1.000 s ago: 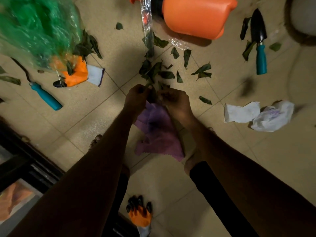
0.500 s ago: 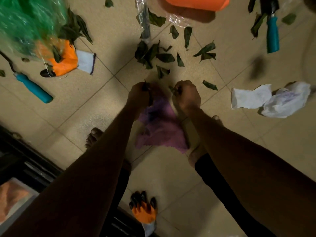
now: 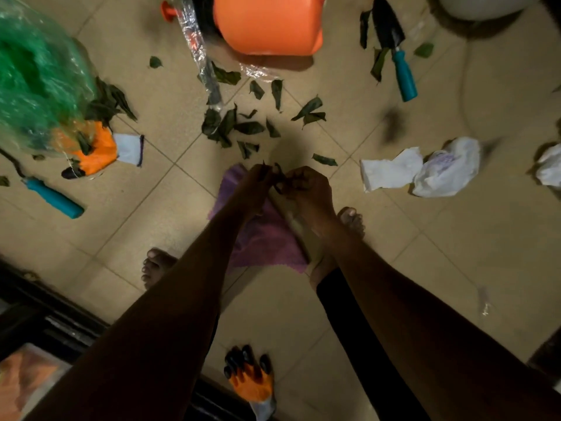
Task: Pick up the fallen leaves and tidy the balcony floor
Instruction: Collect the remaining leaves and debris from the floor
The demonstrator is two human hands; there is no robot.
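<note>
Several dark green fallen leaves [image 3: 249, 127] lie scattered on the beige tiled floor [image 3: 145, 208] just beyond my hands. My left hand [image 3: 256, 185] and my right hand [image 3: 309, 186] meet above a purple cloth [image 3: 267, 238], both closed on a small bunch of dark leaves [image 3: 279, 177] held between them. More leaves lie by the green plastic bag [image 3: 36, 74] at the upper left and near the trowel [image 3: 394, 50] at the upper right.
An orange watering can [image 3: 267, 22] stands at the top. A teal-handled tool [image 3: 53, 197] and an orange glove [image 3: 97, 150] lie left, another orange glove [image 3: 249, 381] at the bottom. Crumpled white paper [image 3: 391, 168] and a white bag [image 3: 446, 171] lie right. My bare feet [image 3: 156, 265] flank the cloth.
My hands spread apart at the cloth's top edge, then came back together, now holding leaves between them. The view shifted slightly as my head moved.
</note>
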